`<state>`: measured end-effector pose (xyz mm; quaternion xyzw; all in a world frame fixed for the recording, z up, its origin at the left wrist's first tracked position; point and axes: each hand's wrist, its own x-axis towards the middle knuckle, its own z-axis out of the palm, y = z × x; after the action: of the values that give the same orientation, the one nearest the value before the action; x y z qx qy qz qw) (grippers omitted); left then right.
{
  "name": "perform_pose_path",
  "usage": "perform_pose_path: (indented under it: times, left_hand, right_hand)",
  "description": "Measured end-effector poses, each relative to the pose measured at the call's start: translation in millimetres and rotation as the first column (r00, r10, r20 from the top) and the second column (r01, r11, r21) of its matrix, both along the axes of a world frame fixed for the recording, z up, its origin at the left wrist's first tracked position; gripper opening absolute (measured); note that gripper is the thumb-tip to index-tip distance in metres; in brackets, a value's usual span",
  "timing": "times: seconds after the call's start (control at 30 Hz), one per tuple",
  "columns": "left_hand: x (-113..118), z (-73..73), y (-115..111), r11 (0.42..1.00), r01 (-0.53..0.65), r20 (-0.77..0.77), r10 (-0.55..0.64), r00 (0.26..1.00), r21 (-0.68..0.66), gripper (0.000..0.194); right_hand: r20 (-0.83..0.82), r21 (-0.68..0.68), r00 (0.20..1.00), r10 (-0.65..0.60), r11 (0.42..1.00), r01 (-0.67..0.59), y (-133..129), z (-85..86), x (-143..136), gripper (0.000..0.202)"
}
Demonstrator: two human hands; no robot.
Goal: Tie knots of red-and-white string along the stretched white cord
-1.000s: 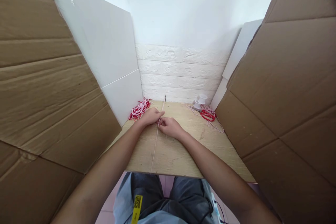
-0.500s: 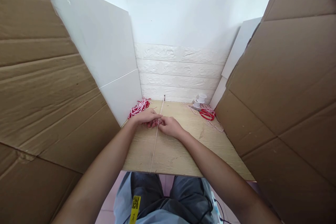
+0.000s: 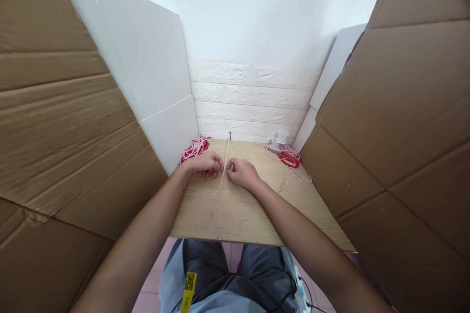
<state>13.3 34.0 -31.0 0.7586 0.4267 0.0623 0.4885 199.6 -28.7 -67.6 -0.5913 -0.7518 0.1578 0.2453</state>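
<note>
A pale cord (image 3: 217, 201) stretches over the wooden board from a small dark nail (image 3: 230, 136) at the back to the front edge. Left of this cord, my left hand (image 3: 207, 162) is closed in a pinch on a thin thread (image 3: 216, 173), which curves loosely beneath its fingers. On the other side my right hand (image 3: 242, 173) is closed too, thumb and fingertips pinched close to the cord. The thread appears to run into that pinch, though its tip is too fine to see clearly.
A heap of red and pink-white cord (image 3: 196, 149) lies at the back left. Red-handled scissors (image 3: 289, 159), white spools (image 3: 281, 137) and loose pink cord (image 3: 301, 175) are at the back right. Cardboard walls (image 3: 396, 122) flank the wooden board (image 3: 249, 220).
My hands were touching over the cord and have parted slightly. My right hand has moved a little right, and my left fingers have curled in beside the cord.
</note>
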Motion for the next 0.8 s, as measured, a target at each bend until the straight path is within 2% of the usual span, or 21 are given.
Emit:
perform_pose_path:
  times: [0.2,0.4,0.63,0.8]
  left_hand:
    - [-1.9,0.3,2.7,0.997,0.068,-0.008,-0.068,0.998,-0.028,0.019]
    - [-4.5,1.8,5.1,0.992,0.124,0.009,-0.124,0.992,-0.032,0.025]
    - [-6.3,4.4,3.1,0.987,0.159,0.014,-0.159,0.987,-0.006,0.028]
    - [-5.9,4.2,2.2,0.985,0.17,0.008,-0.171,0.985,0.029,0.032]
  right_hand:
    - [-0.021,0.019,0.991,-0.131,0.991,0.132,4.4,-1.2,5.6,0.009]
    - [-0.155,0.174,0.976,-0.155,0.968,0.182,11.8,-4.6,8.4,0.015]
    - [-0.379,0.042,0.925,0.035,0.999,-0.021,10.1,-4.7,0.7,0.016]
    - [-0.577,-0.173,0.815,0.05,0.968,-0.182,6.3,-6.6,-3.3,0.019]
